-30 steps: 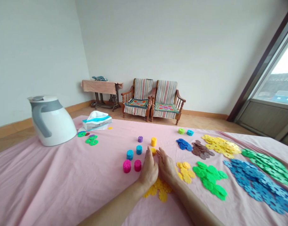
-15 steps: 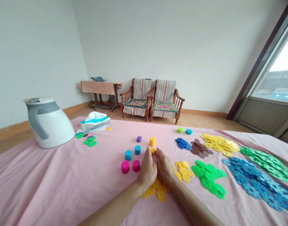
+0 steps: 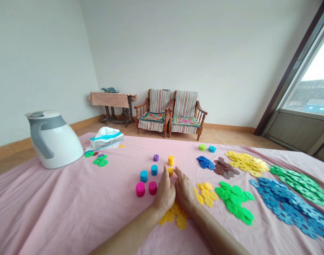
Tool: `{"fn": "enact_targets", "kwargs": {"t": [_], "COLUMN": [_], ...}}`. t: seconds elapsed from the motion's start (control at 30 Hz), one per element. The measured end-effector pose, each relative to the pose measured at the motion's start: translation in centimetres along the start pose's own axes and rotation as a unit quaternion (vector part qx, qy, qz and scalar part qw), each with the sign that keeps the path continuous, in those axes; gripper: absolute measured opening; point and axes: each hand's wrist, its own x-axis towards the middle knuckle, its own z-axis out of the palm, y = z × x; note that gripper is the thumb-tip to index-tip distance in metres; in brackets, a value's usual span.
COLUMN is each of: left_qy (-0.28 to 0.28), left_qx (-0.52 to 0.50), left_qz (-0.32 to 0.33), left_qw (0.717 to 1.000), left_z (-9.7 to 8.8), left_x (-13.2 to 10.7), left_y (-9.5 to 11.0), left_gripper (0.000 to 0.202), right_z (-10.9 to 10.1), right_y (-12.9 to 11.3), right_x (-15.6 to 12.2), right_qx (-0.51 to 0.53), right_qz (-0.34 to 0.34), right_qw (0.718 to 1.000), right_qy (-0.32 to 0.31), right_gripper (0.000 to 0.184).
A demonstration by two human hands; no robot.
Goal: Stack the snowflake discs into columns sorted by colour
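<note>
My left hand (image 3: 164, 191) and my right hand (image 3: 185, 187) lie close together over the pink cloth, fingers pointing forward. Between their fingertips a short stack of yellow notched discs (image 3: 170, 172) is squeezed from both sides; its lower part is hidden by the hands. Under my wrists lies a loose pile of yellow discs (image 3: 175, 216), partly covered. Just beyond stands a taller yellow stack (image 3: 171, 160). To the left of my left hand are a pink stack (image 3: 152, 188), another pink stack (image 3: 140, 189), two blue stacks (image 3: 143, 176) and a purple one (image 3: 156, 158).
More yellow discs (image 3: 206, 194), green discs (image 3: 236, 200), blue discs (image 3: 291, 205) and brown discs (image 3: 225, 168) lie in piles on the right. A lime stack (image 3: 202, 147) stands at the back. On the left are a white jug (image 3: 62, 141) and a tissue box (image 3: 107, 141).
Both hands stay around the short yellow stack, with hardly any movement. The whole view has shifted very slightly.
</note>
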Motion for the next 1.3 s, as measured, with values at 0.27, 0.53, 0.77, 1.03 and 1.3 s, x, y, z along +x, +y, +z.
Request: {"fn": "enact_targets", "kwargs": {"t": [0.27,0.53,0.77,1.03,1.3], "left_qy": [0.007,0.023,0.097,-0.081,-0.112], "left_qx": [-0.018,-0.016,0.02,0.143,0.165], "left_qz": [-0.006,0.019,0.26,0.319,0.287], "left_qw": [1.0,0.999,0.961,0.933,0.937], "left_z": [0.0,0.1,-0.8,-3.5,-3.8], "left_x": [-0.1,-0.2,-2.7,-5.4,-5.1], "left_y": [0.2,-0.3,0.9,-0.5,-2.3], "left_gripper": [0.073,0.076,0.07,0.025,0.023], "right_z": [0.1,0.0,-4.9,-10.2,-9.4], "right_y": [0.1,0.3,1.1,1.5,0.9], "right_x": [0.0,0.1,1.7,-0.5,-2.0], "right_qx": [0.013,0.009,0.01,-0.076,-0.08], "right_qz": [-0.022,-0.027,0.002,-0.036,-0.098], "right_qw": [1.0,0.999,1.0,0.967,0.954], "right_qy": [0.015,0.019,0.005,-0.239,-0.271], "right_gripper": [0.045,0.048,0.026,0.02,0.036]}}
